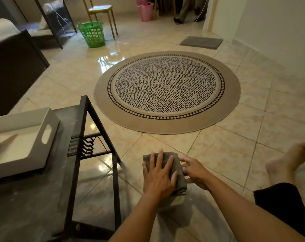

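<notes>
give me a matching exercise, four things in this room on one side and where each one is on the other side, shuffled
Things
1. grey cloth
2. green basket
3. white tray
4. round rug

Places
A. on the dark table
B. under the left hand
C. spread on the middle of the tiled floor
D. next to the yellow chair

Pairs: 1-B, 2-D, 3-A, 4-C
</notes>
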{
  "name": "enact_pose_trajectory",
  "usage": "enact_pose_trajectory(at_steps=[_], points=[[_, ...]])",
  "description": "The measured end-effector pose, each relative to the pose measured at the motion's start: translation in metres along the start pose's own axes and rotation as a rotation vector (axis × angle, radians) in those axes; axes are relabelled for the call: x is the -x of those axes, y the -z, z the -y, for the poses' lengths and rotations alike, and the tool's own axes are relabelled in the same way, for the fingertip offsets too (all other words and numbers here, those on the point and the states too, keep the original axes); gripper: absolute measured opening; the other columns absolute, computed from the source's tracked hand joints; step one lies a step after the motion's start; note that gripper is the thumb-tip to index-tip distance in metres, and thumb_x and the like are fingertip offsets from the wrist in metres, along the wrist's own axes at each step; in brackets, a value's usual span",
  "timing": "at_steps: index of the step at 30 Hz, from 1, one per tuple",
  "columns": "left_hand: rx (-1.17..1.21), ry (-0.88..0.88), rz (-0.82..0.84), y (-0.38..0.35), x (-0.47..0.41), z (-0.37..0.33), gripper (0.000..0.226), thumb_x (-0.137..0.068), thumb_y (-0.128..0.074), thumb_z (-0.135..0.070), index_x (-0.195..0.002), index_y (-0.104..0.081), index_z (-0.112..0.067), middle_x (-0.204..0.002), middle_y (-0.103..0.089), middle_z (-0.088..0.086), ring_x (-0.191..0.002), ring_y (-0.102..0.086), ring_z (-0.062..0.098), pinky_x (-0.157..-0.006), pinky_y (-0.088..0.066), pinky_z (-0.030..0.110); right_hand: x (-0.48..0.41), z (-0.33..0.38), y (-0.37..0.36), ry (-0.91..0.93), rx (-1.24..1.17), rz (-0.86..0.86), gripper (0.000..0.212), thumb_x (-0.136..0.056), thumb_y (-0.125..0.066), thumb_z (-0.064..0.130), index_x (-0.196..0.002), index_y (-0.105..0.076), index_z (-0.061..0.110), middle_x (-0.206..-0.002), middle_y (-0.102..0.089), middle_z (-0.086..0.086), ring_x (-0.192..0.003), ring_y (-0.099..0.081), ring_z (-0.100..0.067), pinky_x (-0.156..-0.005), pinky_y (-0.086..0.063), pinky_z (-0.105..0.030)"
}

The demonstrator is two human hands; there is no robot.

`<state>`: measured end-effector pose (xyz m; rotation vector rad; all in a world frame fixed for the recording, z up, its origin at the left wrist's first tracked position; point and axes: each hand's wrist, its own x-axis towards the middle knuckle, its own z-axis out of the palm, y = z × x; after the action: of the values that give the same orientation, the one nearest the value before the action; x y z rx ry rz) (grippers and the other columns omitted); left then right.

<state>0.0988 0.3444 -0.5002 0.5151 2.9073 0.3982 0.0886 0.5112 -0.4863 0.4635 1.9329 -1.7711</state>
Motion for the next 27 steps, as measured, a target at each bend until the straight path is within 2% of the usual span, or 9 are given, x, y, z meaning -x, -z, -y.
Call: enact_pose_trajectory(at_steps=[2,5,10,13,16,19,22,24,27], points=[[-0.027,0.012,0.021,-0.006,0.000,0.002,0.069,-0.095,-0.018,-0.067,-0.152,0.013,-0.044,-0.160,0.031,-0.002,-0.145,0.031,0.028,-0.116,0.017,0.058,0.000,0.001,0.001,-0.012,-0.038,-0.005,0.047,-0.097,-0.040,-0.006,-0.136,-0.053,0.017,-0.102,-0.072,-0.018,-0.087,-0.073,-0.025,-0.064,-0.062,-0.036],[-0.057,0.012,0.018,-0.010,-0.001,0.004,0.068,-0.092,-0.012,-0.071,-0.146,0.023,-0.049,-0.158,0.033,-0.002,-0.143,0.034,0.027,-0.114,0.021,0.057,0.000,0.001,0.001,-0.010,-0.063,0.006,0.044,-0.096,-0.045,-0.007,-0.132,-0.055,0.015,-0.101,-0.073,-0.020,-0.088,-0.073,-0.028,-0.065,-0.062,-0.037],[-0.092,0.010,0.024,-0.010,-0.002,0.004,0.068,-0.090,-0.010,-0.073,-0.146,0.022,-0.050,-0.157,0.033,-0.003,-0.143,0.035,0.028,-0.109,0.028,0.055,0.000,-0.001,-0.003,-0.022,-0.070,0.047,0.037,-0.094,-0.048,-0.009,-0.124,-0.061,0.008,-0.104,-0.074,-0.020,-0.094,-0.072,-0.031,-0.076,-0.063,-0.043],[-0.104,0.005,0.028,-0.008,0.000,0.006,0.067,-0.092,-0.011,-0.071,-0.145,0.023,-0.049,-0.157,0.034,-0.002,-0.143,0.035,0.028,-0.108,0.029,0.056,0.000,-0.003,0.000,-0.034,-0.109,0.110,0.038,-0.092,-0.053,-0.007,-0.123,-0.061,0.012,-0.106,-0.074,-0.019,-0.099,-0.072,-0.033,-0.083,-0.061,-0.048],[-0.110,0.014,0.033,-0.006,0.002,0.006,0.067,-0.095,-0.015,-0.067,-0.150,0.018,-0.046,-0.158,0.032,-0.001,-0.143,0.035,0.029,-0.110,0.025,0.059,-0.002,-0.005,0.000,-0.027,-0.103,0.135,0.037,-0.091,-0.057,-0.004,-0.123,-0.060,0.015,-0.108,-0.074,-0.018,-0.100,-0.071,-0.033,-0.085,-0.060,-0.051],[-0.115,0.030,0.056,-0.003,0.002,0.006,0.068,-0.095,-0.017,-0.068,-0.152,0.014,-0.044,-0.160,0.029,0.000,-0.145,0.030,0.030,-0.112,0.020,0.063,-0.006,-0.006,-0.004,-0.007,-0.072,0.115,0.033,-0.090,-0.058,-0.005,-0.120,-0.061,0.010,-0.106,-0.074,-0.018,-0.097,-0.072,-0.031,-0.083,-0.061,-0.049],[-0.122,0.071,0.042,0.003,0.004,0.009,0.072,-0.092,-0.020,-0.070,-0.155,0.000,-0.040,-0.166,0.012,0.003,-0.149,0.018,0.033,-0.114,0.015,0.063,-0.009,-0.009,-0.004,-0.025,-0.043,0.063,0.032,-0.089,-0.053,-0.008,-0.116,-0.062,0.006,-0.103,-0.071,-0.018,-0.093,-0.072,-0.029,-0.081,-0.061,-0.050],[-0.124,0.083,0.017,0.006,0.007,0.013,0.073,-0.091,-0.022,-0.068,-0.154,-0.009,-0.035,-0.166,0.007,0.005,-0.149,0.015,0.034,-0.115,0.010,0.064,-0.010,-0.010,-0.006,-0.032,-0.043,0.054,0.036,-0.089,-0.052,-0.010,-0.118,-0.060,0.009,-0.095,-0.069,-0.014,-0.087,-0.071,-0.027,-0.078,-0.062,-0.048],[-0.097,0.069,0.035,0.002,0.008,0.013,0.071,-0.094,-0.020,-0.064,-0.155,0.002,-0.035,-0.165,0.020,0.002,-0.147,0.024,0.032,-0.115,0.008,0.066,-0.010,-0.011,-0.011,-0.024,-0.070,0.075,0.048,-0.088,-0.055,-0.013,-0.124,-0.055,0.020,-0.082,-0.064,-0.009,-0.080,-0.069,-0.023,-0.075,-0.062,-0.047]])
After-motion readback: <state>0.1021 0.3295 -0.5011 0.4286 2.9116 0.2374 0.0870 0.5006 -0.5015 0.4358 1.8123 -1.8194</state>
